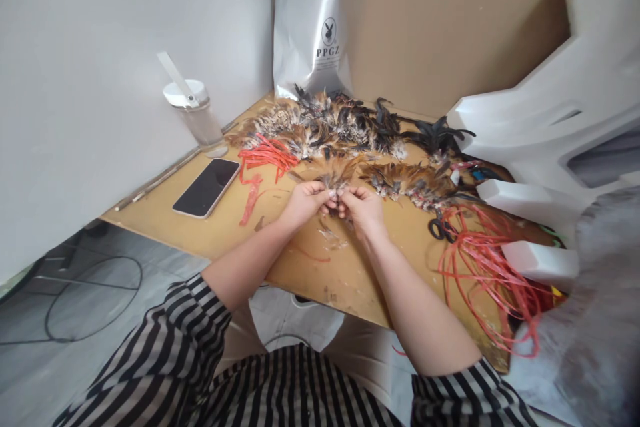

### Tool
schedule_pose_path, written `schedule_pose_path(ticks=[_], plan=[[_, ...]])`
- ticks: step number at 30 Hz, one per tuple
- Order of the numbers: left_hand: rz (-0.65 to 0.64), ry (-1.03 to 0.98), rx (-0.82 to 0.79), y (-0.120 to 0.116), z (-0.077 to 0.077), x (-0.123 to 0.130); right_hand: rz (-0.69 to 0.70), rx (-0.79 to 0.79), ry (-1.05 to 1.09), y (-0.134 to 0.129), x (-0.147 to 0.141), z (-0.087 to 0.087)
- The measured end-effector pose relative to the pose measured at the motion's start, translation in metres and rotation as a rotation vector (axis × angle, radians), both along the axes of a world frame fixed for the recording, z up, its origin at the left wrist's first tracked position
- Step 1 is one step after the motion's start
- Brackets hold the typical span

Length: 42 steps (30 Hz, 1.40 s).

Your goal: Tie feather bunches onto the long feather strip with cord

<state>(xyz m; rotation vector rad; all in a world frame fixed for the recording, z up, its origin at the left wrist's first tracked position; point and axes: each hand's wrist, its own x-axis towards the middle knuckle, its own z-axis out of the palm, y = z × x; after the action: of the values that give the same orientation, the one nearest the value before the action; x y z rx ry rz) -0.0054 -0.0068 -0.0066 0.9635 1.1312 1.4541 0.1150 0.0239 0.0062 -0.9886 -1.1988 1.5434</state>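
The bench (280, 260) is lying in front of me as a bare wooden board, running up against the pale wall on my left and the brown board behind; white foam blocks (545, 120) are leaning along its right side; a silver bag (310, 33) is standing upright at the back; a long heap of feathers (345, 127) is spreading across the far half of the bench; red cords (490, 273) are trailing in a loose tangle off the near right edge, and a smaller red bundle (263, 159) is lying left of the feathers; a clear cup with a white lid (194, 110) is standing by the wall; a dark phone (207, 188) is lying flat just beside the red bundle; black scissors (441, 227) are resting between the feathers and the cords; my left hand (305, 203) and right hand (364, 208) are meeting at the fingertips, both pinching closed on a small feather tuft (334, 180), which is sitting just in front of the heap, above the middle of the bench.
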Motion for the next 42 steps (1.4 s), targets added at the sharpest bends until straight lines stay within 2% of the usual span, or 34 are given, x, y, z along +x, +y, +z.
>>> schedule_pose_path(ticks=[5,8,11,15,22,32,38,42], plan=[[-0.117,-0.262,-0.097,0.001,-0.002,-0.004,0.009,-0.018,0.053,0.002,0.001,-0.001],[-0.204,-0.423,-0.173,0.001,-0.002,-0.008,0.009,0.023,0.063,0.001,0.001,-0.001],[-0.290,-0.517,-0.229,0.001,-0.001,-0.010,0.021,0.078,0.044,0.000,0.001,0.000],[-0.328,-0.558,-0.277,0.001,0.001,-0.012,0.043,0.127,0.033,0.001,0.003,0.001],[-0.330,-0.456,-0.246,0.000,0.000,-0.013,0.092,0.139,0.038,0.001,0.005,0.001],[-0.007,0.024,-0.012,-0.001,0.004,-0.003,0.012,0.101,-0.038,-0.003,0.004,0.007],[0.006,0.088,0.009,-0.003,0.008,0.001,-0.013,0.120,-0.048,0.001,0.003,0.001],[-0.001,0.059,-0.009,-0.001,0.005,-0.001,-0.025,0.142,-0.089,0.001,0.004,0.000]])
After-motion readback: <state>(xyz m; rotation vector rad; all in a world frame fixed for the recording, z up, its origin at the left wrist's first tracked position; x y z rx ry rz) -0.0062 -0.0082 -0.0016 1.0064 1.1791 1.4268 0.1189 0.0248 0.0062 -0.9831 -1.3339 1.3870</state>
